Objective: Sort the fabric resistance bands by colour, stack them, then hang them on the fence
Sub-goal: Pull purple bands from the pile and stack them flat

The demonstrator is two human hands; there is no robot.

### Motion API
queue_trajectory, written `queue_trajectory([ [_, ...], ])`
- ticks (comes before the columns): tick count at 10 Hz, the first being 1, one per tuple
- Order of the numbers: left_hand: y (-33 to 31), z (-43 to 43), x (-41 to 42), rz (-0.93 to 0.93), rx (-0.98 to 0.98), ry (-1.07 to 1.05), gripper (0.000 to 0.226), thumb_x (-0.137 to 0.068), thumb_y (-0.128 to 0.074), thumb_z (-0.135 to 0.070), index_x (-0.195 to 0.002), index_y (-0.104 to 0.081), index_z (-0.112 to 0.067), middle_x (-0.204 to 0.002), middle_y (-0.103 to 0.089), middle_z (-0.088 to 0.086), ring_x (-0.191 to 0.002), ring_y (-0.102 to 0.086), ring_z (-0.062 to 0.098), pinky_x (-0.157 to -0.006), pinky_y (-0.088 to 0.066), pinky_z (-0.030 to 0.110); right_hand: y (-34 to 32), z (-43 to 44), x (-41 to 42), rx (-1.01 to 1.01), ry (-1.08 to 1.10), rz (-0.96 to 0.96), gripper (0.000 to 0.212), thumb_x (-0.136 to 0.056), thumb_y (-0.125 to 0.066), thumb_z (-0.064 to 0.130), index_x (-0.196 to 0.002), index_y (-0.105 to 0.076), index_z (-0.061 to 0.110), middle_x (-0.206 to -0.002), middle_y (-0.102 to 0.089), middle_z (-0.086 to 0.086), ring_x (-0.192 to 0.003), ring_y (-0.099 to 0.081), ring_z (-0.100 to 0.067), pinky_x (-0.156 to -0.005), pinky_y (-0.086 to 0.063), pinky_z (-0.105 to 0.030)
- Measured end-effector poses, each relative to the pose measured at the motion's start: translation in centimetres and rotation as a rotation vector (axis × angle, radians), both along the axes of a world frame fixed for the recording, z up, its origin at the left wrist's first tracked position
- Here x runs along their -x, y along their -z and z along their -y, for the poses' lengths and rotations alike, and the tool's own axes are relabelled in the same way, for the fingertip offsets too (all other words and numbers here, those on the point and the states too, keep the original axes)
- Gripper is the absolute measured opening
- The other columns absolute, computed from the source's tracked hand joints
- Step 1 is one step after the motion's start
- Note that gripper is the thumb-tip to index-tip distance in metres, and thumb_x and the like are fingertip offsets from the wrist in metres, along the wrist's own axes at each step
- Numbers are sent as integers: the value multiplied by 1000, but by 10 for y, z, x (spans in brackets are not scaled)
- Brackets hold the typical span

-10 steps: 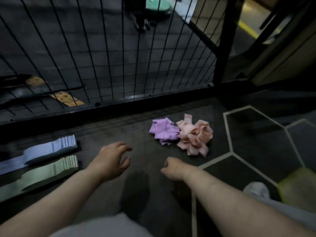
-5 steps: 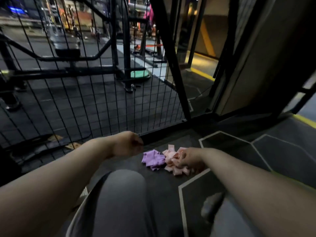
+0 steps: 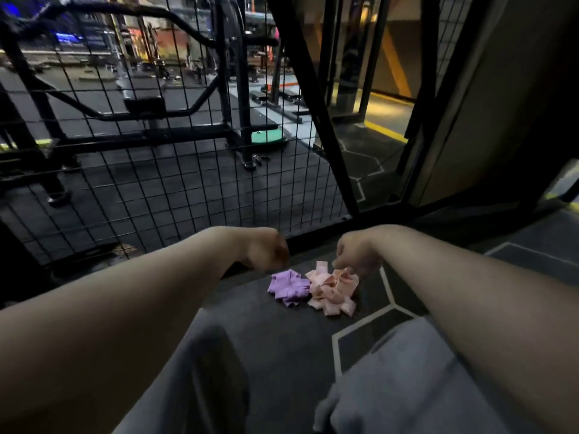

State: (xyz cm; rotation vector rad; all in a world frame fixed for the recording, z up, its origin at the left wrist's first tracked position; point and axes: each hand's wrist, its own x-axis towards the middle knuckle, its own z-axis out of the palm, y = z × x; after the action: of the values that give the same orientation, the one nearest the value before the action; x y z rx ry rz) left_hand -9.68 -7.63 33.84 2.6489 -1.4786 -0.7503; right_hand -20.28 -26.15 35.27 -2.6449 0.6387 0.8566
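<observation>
Right hand (image 3: 356, 252) seems to touch pink bands (image 3: 332, 293) just below it

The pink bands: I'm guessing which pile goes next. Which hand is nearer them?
Right. The right hand is at the far edge of the pink bands, fingers down at them. The left hand is curled farther left, beyond the purple bands.

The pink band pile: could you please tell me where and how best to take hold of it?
Probably pinch a raised loop at the top of the pink pile, coming from above on its right, beside the right hand; the purple pile touches its left.
</observation>
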Motion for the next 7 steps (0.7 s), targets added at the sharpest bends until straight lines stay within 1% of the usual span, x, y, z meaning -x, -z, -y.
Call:
queue_trajectory([
  [1,28,27,-22,-36,-87,-77,25,-92,-58,-16,-114,-68,-9,-116,-68,10,-107,-64,28,-90,-52,33,31,23,-33,30,-52,-63,32,-97,-57,31,-118,-63,7,-94,-70,-2,-81,-73,-21,-78,-59,-37],
  [2,54,48,-42,-39,-154,-51,30,-97,-55,-18,-122,-64,-6,-126,-64,14,-116,-60,30,-75,-48,22,60,41,-72,85,-137,-126,33,-98,-57,27,-122,-61,4,-95,-68,-4,-81,-69,-22,-73,-57,-35],
  [3,98,67,-66,-12,-231,-4,27,-97,-54,-23,-117,-68,-12,-118,-67,5,-104,-62,22,-64,-40,16,98,53,-118,182,-256,-181,32,-97,-58,21,-124,-61,4,-111,-68,-9,-94,-66,-25,-74,-52,-34],
  [4,157,79,-102,116,-245,192,14,-70,-80,-30,-69,-75,-17,-76,-72,-7,-72,-69,11,-59,-46,17,135,53,-155,151,-283,-244,33,-95,-61,14,-127,-60,6,-114,-67,-11,-90,-66,-24,-61,-49,-27],
  [5,210,76,-120,-242,-199,-96,21,-94,-56,-10,-73,-61,-14,-78,-70,-10,-72,-62,3,-62,-42,15,177,42,-182,-73,-230,-269,33,-97,-56,11,-128,-59,4,-116,-66,-13,-75,-61,-23,-54,-46,-26],
  [6,278,74,-129,-112,-166,-81,19,-96,-49,-12,-79,-55,-17,-76,-55,0,-78,-53,17,-54,-36,16,247,27,-202,144,-439,-322,45,-96,-56,24,-139,-51,12,-144,-50,-15,-125,-53,-35,-90,-51,-39],
  [7,315,70,-130,-349,-214,-275,21,-96,-51,-11,-105,-67,-1,-97,-66,18,-88,-63,31,-65,-46,22,320,19,-208,336,-689,-370,60,-100,-49,29,-155,-25,20,-164,-7,-10,-150,-9,-36,-118,-16,-58],
])
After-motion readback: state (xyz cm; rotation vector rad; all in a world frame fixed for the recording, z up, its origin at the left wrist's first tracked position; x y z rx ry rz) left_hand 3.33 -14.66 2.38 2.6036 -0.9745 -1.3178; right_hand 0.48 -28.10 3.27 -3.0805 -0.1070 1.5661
